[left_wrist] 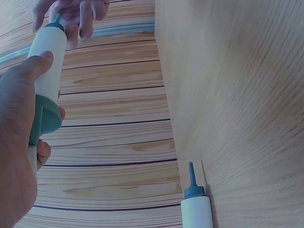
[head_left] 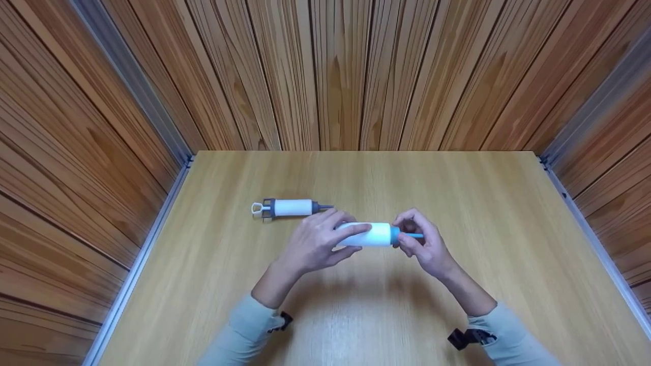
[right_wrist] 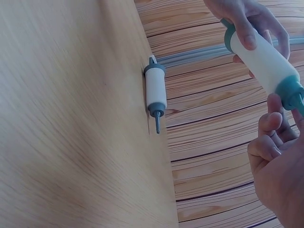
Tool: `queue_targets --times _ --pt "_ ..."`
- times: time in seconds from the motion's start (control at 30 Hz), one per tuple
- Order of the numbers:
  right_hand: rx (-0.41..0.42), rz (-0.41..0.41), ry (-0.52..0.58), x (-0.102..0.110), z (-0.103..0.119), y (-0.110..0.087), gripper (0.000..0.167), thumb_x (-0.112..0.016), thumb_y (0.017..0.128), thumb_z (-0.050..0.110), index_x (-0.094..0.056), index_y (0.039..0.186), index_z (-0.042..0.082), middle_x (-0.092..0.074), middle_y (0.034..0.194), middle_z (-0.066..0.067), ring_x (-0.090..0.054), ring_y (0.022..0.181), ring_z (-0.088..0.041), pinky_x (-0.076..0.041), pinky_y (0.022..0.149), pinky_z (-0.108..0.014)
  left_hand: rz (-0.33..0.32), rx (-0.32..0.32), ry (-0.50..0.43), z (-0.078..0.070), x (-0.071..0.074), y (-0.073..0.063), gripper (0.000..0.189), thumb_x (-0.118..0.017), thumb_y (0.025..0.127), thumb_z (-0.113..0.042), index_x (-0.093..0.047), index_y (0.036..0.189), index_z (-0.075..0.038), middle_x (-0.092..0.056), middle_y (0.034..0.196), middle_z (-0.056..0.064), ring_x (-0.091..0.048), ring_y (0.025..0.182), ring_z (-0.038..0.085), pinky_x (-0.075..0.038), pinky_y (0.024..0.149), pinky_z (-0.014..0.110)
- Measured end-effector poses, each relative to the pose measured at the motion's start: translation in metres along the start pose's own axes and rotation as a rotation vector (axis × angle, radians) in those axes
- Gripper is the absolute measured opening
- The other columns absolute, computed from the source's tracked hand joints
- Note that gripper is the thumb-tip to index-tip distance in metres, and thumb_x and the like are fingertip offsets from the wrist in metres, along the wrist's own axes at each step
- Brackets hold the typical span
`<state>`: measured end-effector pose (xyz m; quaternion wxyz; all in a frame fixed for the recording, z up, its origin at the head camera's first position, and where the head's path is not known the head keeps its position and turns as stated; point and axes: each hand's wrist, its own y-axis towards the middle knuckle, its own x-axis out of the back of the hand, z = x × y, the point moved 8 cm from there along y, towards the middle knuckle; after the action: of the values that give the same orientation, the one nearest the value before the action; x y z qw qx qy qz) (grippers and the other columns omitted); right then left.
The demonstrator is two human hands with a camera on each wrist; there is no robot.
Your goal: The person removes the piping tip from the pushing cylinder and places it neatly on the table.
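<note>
Above the table, my left hand (head_left: 320,241) grips a large syringe (head_left: 379,235) with a white barrel, its fingers and thumb wrapped round the body. A teal collar (left_wrist: 50,116) shows by the palm in the left wrist view; the rest of that end is hidden. At the other end, my right hand (head_left: 427,246) pinches the teal cap (right_wrist: 289,89) between thumb and fingers, the thin nozzle (head_left: 414,235) poking out past them. The syringe lies roughly level, nozzle toward the right. A similar syringe (head_left: 293,207), with dark grey-blue fittings and a pale ring handle, lies on the table behind the left hand.
The light wooden table (head_left: 203,284) extends under both hands. Metal rails (head_left: 132,274) run along its sides, and wood-plank walls (head_left: 341,76) stand at the back and sides. Each sleeve carries a small black camera mount (head_left: 470,338).
</note>
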<state>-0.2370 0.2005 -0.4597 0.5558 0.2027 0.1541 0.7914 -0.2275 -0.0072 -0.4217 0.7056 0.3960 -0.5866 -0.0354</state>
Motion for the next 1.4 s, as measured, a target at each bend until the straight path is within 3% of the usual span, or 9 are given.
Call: queue_targets --times 0.2,0.43,0.57,0.77,0.93,1.03,1.2,1.4 --pt "-0.022 -0.018 -0.004 -0.0003 0.0 -0.0004 0.014 -0.052 0.105 -0.014 -0.053 0.119 -0.012 -0.068 0.095 0.01 -0.06 0.072 -0.002 -0.047 0.056 -0.021 -0.003 -0.009 0.004 -0.0004 -0.0001 0.0004 0.045 -0.089 0.099 -0.04 -0.076 0.14 -0.028 -0.081 0.121 0.002 -0.078 0.1 0.02 -0.067 0.086 0.032" --pt "-0.021 -0.032 -0.002 0.0001 -0.0007 -0.0011 0.017 -0.056 0.102 -0.017 -0.054 0.118 -0.014 -0.066 0.096 0.01 -0.056 0.072 -0.004 -0.046 0.057 -0.019 -0.007 -0.009 0.009 -0.001 0.0002 -0.0001 0.046 -0.09 0.097 -0.04 -0.076 0.14 -0.028 -0.081 0.12 0.002 -0.077 0.098 0.019 -0.067 0.085 0.031" --pt "-0.017 -0.048 -0.007 0.0015 -0.0004 -0.0011 0.021 -0.062 0.1 -0.016 -0.054 0.12 -0.015 -0.067 0.102 0.008 -0.059 0.08 0.0 -0.051 0.065 -0.016 -0.005 -0.003 0.002 -0.0004 0.0004 -0.0001 0.047 -0.091 0.097 -0.039 -0.076 0.14 -0.028 -0.081 0.12 0.002 -0.077 0.099 0.019 -0.067 0.085 0.031" --pt "-0.032 -0.054 -0.056 0.003 -0.0001 -0.0027 0.029 -0.065 0.095 -0.015 -0.056 0.122 -0.013 -0.07 0.114 0.007 -0.072 0.099 -0.006 -0.064 0.082 -0.021 0.006 0.008 -0.02 -0.0001 0.0007 0.0003 0.052 -0.094 0.094 -0.038 -0.075 0.141 -0.028 -0.081 0.122 0.002 -0.077 0.1 0.02 -0.067 0.086 0.032" --pt "-0.016 -0.046 -0.026 0.0023 -0.0014 -0.0032 0.027 -0.057 0.095 -0.015 -0.054 0.122 -0.015 -0.067 0.112 0.008 -0.064 0.086 -0.001 -0.054 0.069 -0.017 0.008 0.006 -0.021 -0.0006 0.0007 -0.0001 0.05 -0.092 0.096 -0.04 -0.075 0.141 -0.028 -0.081 0.122 0.002 -0.078 0.1 0.02 -0.068 0.088 0.032" --pt "0.001 -0.033 0.004 0.001 -0.0015 -0.0021 0.025 -0.052 0.096 -0.014 -0.053 0.121 -0.015 -0.066 0.106 0.009 -0.054 0.077 0.002 -0.044 0.058 -0.021 0.004 0.002 -0.016 -0.0009 0.0011 -0.0001 0.05 -0.092 0.096 -0.04 -0.075 0.141 -0.028 -0.081 0.121 0.002 -0.077 0.099 0.02 -0.068 0.087 0.032" --pt "-0.029 -0.037 -0.001 0.0004 -0.0016 -0.001 0.016 -0.054 0.102 -0.015 -0.055 0.118 -0.014 -0.066 0.093 0.011 -0.059 0.075 0.0 -0.043 0.055 -0.021 -0.029 -0.022 -0.001 -0.0016 0.0032 0.0004 0.047 -0.092 0.096 -0.037 -0.075 0.138 -0.027 -0.081 0.117 0.002 -0.076 0.094 0.019 -0.066 0.081 0.031" --pt "-0.051 -0.045 -0.014 0.0005 -0.0019 -0.002 0.015 -0.057 0.104 -0.016 -0.056 0.118 -0.013 -0.068 0.095 0.01 -0.063 0.078 -0.002 -0.046 0.06 -0.017 -0.042 -0.035 -0.004 -0.002 0.0029 0.0 0.045 -0.091 0.097 -0.036 -0.075 0.138 -0.026 -0.081 0.116 0.002 -0.076 0.093 0.019 -0.065 0.079 0.031"
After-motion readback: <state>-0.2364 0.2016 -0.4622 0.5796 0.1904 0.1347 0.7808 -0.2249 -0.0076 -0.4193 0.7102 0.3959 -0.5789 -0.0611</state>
